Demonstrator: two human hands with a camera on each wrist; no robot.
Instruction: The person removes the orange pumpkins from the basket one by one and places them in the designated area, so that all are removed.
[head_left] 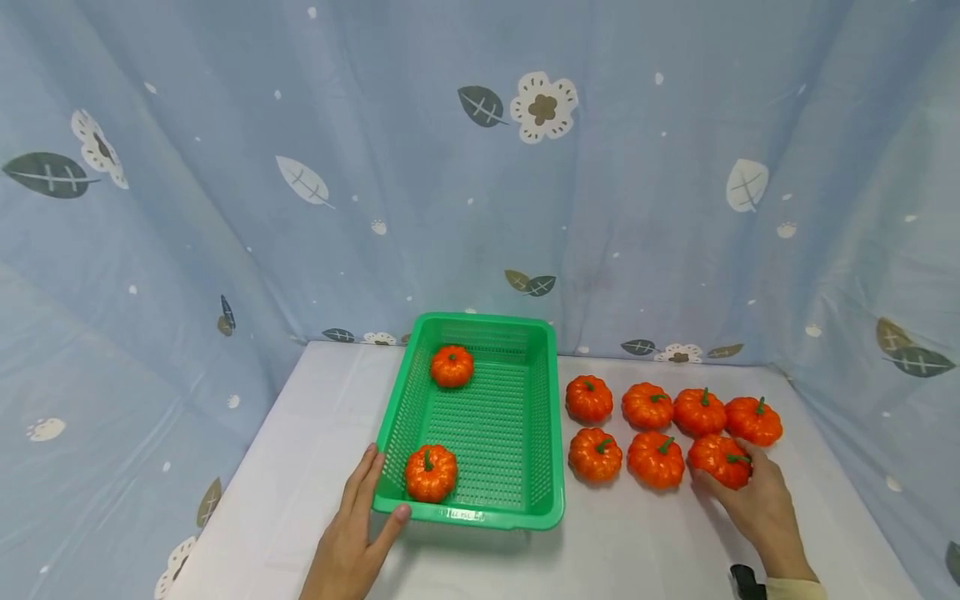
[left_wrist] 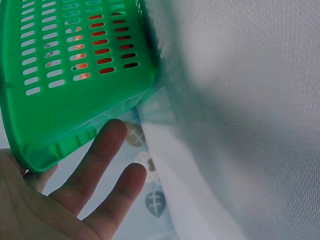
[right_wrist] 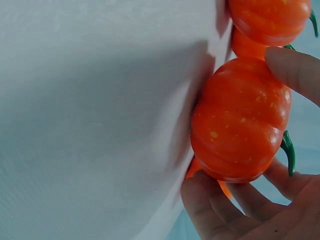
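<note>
My right hand (head_left: 757,500) grips a small orange toy pumpkin (head_left: 720,461) with a green stem, at the right end of the front row. In the right wrist view, the thumb lies on one side of this pumpkin (right_wrist: 240,120) and the fingers curl round the other. My left hand (head_left: 348,533) rests at the near left corner of a green plastic basket (head_left: 498,518), its fingers fairly straight. The left wrist view has two of those fingers extended beside the perforated basket wall (left_wrist: 75,100). Inside the basket are a pumpkin (head_left: 452,367) at the far left and another pumpkin (head_left: 431,473) at the near left.
Right of the basket, several more pumpkins (head_left: 588,399) stand in two rows on the white table (head_left: 637,550). The pumpkin (head_left: 753,421) at the back row's right end is close behind my right hand. A blue patterned curtain (head_left: 420,167) hangs behind and at both sides.
</note>
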